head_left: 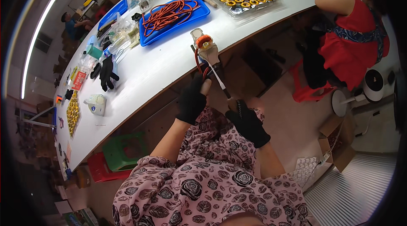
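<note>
While the black-gloved left hand (193,101) grips red wire under the orange-wound ring coil (204,41) — at the long white table's (148,73) near edge — the gloved right hand (247,122) clasps a thin white-handled tool (220,81).

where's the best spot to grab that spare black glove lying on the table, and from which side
Probably by its cuff. The black glove lies flat on the white table, fingers spread toward the near edge, a second dark glove against its left. Coming from above on the right, bare tabletop gives room to pinch the bunched cuff; the thin fingers would slip.
</note>
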A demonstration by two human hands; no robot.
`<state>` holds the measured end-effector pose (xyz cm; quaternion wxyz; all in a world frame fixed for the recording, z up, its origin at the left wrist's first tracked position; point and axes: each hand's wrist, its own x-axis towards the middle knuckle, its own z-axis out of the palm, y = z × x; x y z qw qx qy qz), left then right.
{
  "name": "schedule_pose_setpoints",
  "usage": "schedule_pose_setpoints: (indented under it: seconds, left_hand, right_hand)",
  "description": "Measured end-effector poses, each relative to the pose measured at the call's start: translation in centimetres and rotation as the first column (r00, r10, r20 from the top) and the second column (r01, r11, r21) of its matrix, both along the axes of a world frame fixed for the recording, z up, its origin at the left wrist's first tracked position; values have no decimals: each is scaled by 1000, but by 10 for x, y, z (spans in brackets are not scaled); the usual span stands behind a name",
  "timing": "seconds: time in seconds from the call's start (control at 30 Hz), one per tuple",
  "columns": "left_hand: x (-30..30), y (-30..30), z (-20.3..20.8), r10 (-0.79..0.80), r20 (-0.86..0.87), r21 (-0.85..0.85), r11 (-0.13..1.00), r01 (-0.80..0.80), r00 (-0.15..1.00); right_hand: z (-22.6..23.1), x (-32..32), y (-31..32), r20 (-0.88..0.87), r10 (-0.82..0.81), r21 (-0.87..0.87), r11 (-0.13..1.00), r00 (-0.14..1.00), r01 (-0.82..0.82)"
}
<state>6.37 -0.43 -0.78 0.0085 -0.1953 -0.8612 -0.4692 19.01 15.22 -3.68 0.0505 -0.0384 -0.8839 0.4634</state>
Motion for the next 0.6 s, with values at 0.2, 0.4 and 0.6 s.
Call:
schedule_pose_setpoints:
  seconds: [0.2,0.4,0.6]
  left_hand:
    - [0,1,0,-37,-75,108,993,45,996]
    - [13,0,20,-267,-193,-476,867,149,944]
    - [-4,4,44,-273,-588,-352,934,63,762]
  right_hand:
    - [-5,-4,5,-51,138,119,984,989,-132]
    - [-11,38,5,68,-2,-266,964,998,20]
    - [22,117,28,714,57,-422,831,698,363]
